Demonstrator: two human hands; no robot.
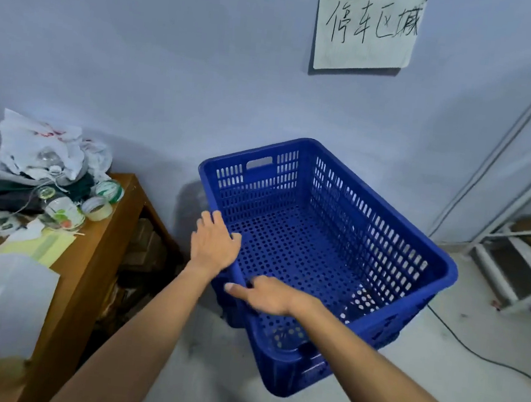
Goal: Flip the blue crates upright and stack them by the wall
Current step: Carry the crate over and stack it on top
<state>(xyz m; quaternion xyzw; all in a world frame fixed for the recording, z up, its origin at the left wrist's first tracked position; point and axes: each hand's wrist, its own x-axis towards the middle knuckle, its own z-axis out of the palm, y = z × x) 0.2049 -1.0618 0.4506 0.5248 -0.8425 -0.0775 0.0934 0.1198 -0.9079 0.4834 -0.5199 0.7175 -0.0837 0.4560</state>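
A blue perforated crate (335,240) stands upright, open side up, against the pale wall (172,78). Darker blue edges of what looks like another crate (387,337) show beneath it. My left hand (214,243) holds the crate's left long rim, with the fingers over the outside and the thumb on the inner side. My right hand (269,297) grips the same rim nearer to me, a finger pointing left across the edge. The inside of the crate holds nothing.
A brown wooden table (98,243) on the left, close to the crate, carries plastic bags, tape rolls and papers. A handwritten paper sign (368,26) hangs on the wall. A white metal rack (518,257) stands at the right, and a black cable (470,350) runs across the floor.
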